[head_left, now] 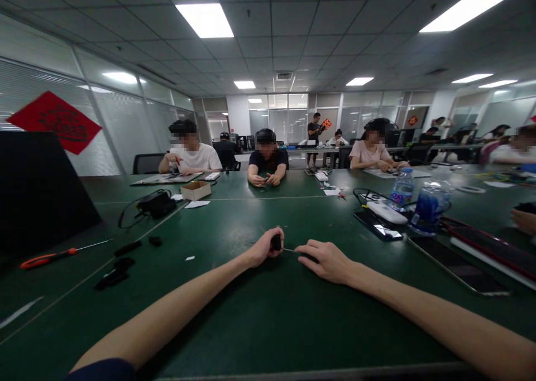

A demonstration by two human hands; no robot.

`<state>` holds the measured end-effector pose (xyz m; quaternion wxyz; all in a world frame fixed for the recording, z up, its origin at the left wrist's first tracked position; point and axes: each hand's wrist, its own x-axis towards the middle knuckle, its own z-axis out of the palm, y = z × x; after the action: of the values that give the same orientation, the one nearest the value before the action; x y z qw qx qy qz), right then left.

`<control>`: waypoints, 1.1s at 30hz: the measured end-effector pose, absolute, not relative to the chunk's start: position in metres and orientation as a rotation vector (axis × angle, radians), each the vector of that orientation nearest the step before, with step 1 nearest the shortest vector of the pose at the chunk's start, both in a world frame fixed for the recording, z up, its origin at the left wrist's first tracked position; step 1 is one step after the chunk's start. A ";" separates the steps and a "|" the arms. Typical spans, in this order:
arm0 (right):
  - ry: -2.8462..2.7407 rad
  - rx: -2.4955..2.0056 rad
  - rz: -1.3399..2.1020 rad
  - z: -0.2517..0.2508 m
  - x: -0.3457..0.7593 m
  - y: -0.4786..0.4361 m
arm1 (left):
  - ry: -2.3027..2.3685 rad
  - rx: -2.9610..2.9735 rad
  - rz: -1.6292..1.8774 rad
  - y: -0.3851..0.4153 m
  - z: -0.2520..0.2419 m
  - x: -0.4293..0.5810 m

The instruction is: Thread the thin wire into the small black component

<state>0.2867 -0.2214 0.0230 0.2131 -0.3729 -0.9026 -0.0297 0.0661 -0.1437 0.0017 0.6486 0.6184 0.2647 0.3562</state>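
Note:
My left hand point(264, 247) is closed around a small black object point(276, 242) above the green table point(268, 314). My right hand point(327, 261) grips a slim driver with a thin metal shaft point(290, 250), its dark handle mostly hidden by my fingers. The shaft points left, and its tip reaches the black object or comes very close to it. Both forearms lie low over the tabletop.
An orange-handled screwdriver point(48, 259) and several black pieces point(128, 248) lie to the left. A black pouch with cable point(157, 205), a cardboard box point(195, 190), a phone point(377, 225) and bottles point(402, 188) stand farther off. Co-workers point(268, 157) sit across the table.

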 end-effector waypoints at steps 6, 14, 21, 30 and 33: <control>-2.509 -1.056 -0.073 0.023 0.286 -0.221 | 0.637 1.453 0.794 -0.143 0.003 0.067; -2.513 -1.060 -0.022 0.026 0.282 -0.223 | 0.735 1.640 0.893 -0.148 0.004 0.067; -2.489 -1.058 0.112 0.034 0.272 -0.232 | 0.829 1.690 0.915 -0.152 0.009 0.066; -2.361 -1.099 0.642 0.048 0.265 -0.244 | 0.875 1.848 0.923 -0.151 0.013 0.065; -2.232 -1.182 1.084 0.046 0.267 -0.241 | 0.858 1.820 0.900 -0.152 0.013 0.065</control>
<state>0.2667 -0.2412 0.0458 0.1956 -0.4217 -0.7964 0.3868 0.0649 -0.1518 0.0126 0.4519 0.7366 0.3471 0.3643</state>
